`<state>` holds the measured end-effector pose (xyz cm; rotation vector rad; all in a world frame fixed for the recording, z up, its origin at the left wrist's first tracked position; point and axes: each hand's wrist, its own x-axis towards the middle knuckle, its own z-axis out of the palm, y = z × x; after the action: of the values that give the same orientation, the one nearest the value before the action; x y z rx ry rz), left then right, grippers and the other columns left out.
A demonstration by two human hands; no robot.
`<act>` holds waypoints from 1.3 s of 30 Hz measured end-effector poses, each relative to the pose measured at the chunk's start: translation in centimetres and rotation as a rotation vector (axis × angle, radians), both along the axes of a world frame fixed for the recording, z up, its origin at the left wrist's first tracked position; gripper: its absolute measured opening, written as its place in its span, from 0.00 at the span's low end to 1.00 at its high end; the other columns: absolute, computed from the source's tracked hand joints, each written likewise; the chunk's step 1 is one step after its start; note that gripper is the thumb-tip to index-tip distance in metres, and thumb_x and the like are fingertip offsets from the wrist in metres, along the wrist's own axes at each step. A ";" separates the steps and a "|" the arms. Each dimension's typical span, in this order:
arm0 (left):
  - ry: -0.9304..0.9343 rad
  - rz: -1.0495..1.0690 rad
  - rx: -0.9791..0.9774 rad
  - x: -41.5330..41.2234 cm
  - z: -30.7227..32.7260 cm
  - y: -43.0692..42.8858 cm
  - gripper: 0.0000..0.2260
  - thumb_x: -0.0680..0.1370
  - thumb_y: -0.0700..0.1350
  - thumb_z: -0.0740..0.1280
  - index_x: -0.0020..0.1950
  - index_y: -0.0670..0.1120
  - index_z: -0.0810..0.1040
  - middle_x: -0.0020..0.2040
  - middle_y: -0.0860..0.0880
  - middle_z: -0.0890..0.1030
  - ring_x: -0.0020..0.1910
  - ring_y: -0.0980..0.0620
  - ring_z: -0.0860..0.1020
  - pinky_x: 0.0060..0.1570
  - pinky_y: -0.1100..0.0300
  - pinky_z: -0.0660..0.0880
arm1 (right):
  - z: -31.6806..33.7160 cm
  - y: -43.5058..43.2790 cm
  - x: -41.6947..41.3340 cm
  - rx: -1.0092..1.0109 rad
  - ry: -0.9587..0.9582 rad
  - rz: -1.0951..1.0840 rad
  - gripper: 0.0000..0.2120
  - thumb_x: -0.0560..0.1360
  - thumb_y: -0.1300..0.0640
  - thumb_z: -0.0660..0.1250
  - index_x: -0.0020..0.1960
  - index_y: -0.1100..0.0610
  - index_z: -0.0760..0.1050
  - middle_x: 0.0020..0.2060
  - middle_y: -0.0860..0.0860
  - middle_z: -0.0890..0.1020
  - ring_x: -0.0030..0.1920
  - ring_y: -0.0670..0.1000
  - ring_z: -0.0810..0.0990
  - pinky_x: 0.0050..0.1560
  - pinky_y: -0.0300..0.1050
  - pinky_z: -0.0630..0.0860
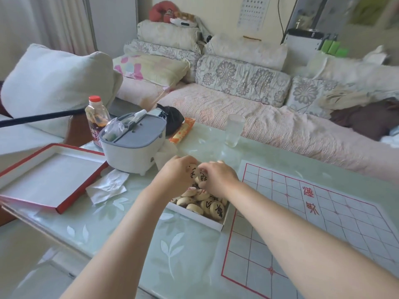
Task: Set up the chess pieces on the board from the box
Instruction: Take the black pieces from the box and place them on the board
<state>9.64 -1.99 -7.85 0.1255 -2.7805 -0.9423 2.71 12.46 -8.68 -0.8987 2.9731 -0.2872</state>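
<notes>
1. Wooden chess pieces (207, 203) lie heaped in the box (194, 216), just beside the bare board (323, 212) on the bench (129, 234).
2. Left hand (177, 171) and right hand (216, 180) curl into the heap; whether either pinches a piece, I cannot tell.
3. The step looks like picking; next, lift pieces across to the board.

My pale green glass table (129, 244) carries the paper board (323, 223) on the right, with the open box (194, 216) just beside it. To the left lie the red-edged lid (43, 175) and some crumpled paper (108, 186). Farther back are a grey-topped tub (133, 147), a glass (234, 130), an orange packet (183, 130) and, possibly on the table too, a bottle (96, 113).
</notes>
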 end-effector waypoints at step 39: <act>-0.300 -0.328 0.336 -11.1 -3.5 38.7 0.14 0.76 0.38 0.60 0.55 0.54 0.78 0.45 0.50 0.79 0.33 0.49 0.75 0.32 0.60 0.71 | -4.0 44.7 -3.6 -0.231 0.058 -0.673 0.08 0.74 0.42 0.65 0.48 0.46 0.76 0.49 0.43 0.80 0.51 0.50 0.77 0.47 0.44 0.74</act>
<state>-1.48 36.66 -11.36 -0.1590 -2.9372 -1.5889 -0.84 57.18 -12.64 0.1321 3.2372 -0.6277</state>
